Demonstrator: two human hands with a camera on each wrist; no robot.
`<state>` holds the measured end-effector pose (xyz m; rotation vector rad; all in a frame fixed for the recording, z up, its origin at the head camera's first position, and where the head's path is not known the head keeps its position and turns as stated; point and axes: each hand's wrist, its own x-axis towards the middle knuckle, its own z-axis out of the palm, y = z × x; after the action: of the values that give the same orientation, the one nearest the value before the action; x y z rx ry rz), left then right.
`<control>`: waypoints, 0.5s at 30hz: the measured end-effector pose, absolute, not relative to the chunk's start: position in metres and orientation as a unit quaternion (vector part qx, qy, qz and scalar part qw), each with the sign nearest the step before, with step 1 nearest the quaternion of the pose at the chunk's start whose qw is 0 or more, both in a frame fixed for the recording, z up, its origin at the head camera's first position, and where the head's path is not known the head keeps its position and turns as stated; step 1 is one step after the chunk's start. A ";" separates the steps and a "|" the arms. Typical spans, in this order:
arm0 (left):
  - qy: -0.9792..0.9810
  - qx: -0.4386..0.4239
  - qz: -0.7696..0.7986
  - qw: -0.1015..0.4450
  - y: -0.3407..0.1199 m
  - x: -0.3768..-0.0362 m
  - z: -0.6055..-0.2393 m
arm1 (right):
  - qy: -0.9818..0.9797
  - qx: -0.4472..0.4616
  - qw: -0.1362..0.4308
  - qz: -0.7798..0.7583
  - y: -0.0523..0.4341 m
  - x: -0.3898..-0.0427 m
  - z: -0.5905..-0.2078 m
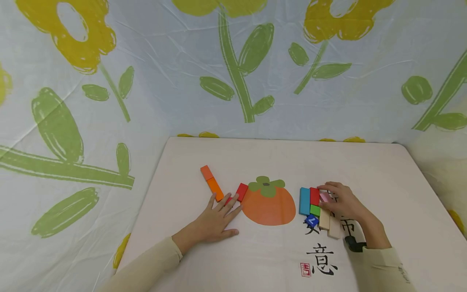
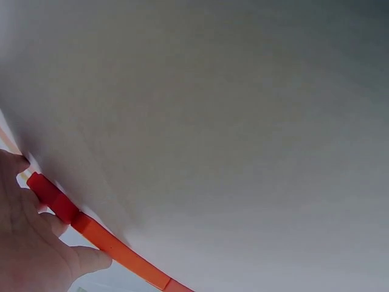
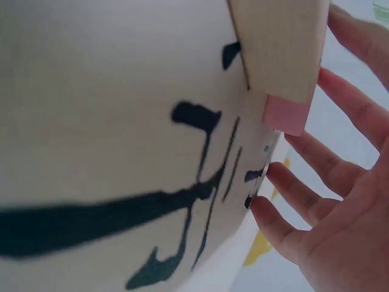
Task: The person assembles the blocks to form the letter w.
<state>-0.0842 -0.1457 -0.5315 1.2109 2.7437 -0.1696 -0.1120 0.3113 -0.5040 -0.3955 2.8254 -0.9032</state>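
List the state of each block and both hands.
Left hand: fingers spread.
Right hand: fingers apart.
Orange blocks: end to end.
Left red blocks: one uncovered, one partly hidden.
Light blue block: lying down.
Right red block: against light blue block.
Green block: against right red block.
Numbered block: turned askew.
Pale blocks: side by side, staggered.
Pink block: partly hidden by right hand.

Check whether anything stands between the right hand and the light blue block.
Yes: a red block lies along the right side of the light blue block, between it and the right hand. A pink block, showing between thumb and fingers, is also in the way.
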 end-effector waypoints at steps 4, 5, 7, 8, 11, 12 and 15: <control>0.911 0.404 -0.050 0.064 -0.146 -0.084 -0.533 | 0.945 -0.131 0.066 -0.291 0.310 -0.113 -0.505; 0.911 0.406 -0.048 0.063 -0.146 -0.084 -0.533 | 0.946 -0.130 0.066 -0.291 0.310 -0.113 -0.505; 0.910 0.407 -0.046 0.061 -0.147 -0.084 -0.533 | 0.946 -0.127 0.069 -0.291 0.310 -0.114 -0.505; 0.910 0.407 -0.046 0.061 -0.147 -0.084 -0.533 | 0.946 -0.124 0.072 -0.290 0.310 -0.115 -0.505; 0.911 0.405 -0.050 0.064 -0.147 -0.084 -0.533 | 0.947 -0.110 0.085 -0.289 0.310 -0.117 -0.506; 0.911 0.404 -0.052 0.065 -0.147 -0.084 -0.533 | 0.948 -0.106 0.089 -0.287 0.310 -0.118 -0.506; 0.911 0.402 -0.059 0.067 -0.147 -0.085 -0.533 | 0.950 -0.100 0.093 -0.281 0.311 -0.120 -0.506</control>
<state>-0.0853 -0.1466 -0.5332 1.2109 2.7466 -0.1769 -0.1203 0.3108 -0.5064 -0.2980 2.8201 -0.8351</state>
